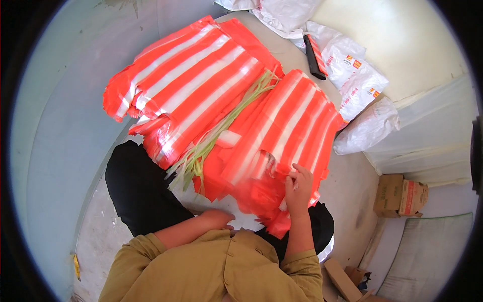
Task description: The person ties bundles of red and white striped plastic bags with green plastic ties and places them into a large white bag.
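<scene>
Two stacks of red-and-white striped plastic bags lie before me, a left stack and a right stack. My right hand is at the near right corner of the right stack, its fingers closed on a striped plastic bag. Beneath that hand, loose red plastic hangs toward my lap, partly smeared by motion. Low by my lap, apart from the stacks, is my left hand; its fingers are mostly hidden. Between the stacks runs a bundle of thin pale-green strips.
White printed plastic sacks sit along the far right. A black roll-like item with a striped edge lies beside them. Cardboard boxes stand at the right wall. My black-trousered knees flank the near side.
</scene>
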A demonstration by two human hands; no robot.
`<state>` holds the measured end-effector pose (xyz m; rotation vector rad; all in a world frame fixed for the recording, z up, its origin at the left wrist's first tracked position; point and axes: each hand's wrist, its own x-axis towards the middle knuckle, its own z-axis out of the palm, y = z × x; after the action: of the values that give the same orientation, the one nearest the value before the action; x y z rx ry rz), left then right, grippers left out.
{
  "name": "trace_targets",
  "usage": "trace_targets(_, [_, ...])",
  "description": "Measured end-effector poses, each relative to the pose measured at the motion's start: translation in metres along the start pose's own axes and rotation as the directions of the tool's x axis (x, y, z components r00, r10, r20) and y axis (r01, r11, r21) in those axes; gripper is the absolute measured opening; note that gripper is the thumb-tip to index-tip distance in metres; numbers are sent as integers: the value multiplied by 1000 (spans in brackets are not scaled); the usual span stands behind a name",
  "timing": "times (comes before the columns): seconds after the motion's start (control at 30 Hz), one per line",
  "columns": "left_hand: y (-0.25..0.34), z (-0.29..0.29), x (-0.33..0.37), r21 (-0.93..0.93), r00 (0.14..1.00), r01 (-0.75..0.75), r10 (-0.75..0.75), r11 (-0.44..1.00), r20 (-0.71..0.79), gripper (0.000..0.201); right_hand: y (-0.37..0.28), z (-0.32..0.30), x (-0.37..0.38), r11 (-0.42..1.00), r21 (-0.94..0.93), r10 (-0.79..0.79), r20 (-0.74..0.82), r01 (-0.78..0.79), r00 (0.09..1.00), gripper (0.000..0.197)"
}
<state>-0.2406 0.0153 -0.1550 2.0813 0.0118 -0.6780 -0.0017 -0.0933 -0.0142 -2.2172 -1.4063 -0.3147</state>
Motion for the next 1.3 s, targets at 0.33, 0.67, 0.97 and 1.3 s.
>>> trace_targets(0.33, [-2,5,-1,45,991,-83,87,996,-99,50,5,-1,6,640,424,644,157,-640,748,16])
trace_targets(0.67, [1,2,-5,40,991,-83,87,996,-101,49,3,4,14,524,639,624,162,-563,764,14])
trace_targets(0.97, [8,-7,-6,24,999,-34,35,999,-42,50,14,10,13,355,794,686,138,-494,714,11])
trace_targets(1.3, [-8,7,7,45,991,-92,96,995,-91,47,1,4,16,455,754,571,161,-474,805,27])
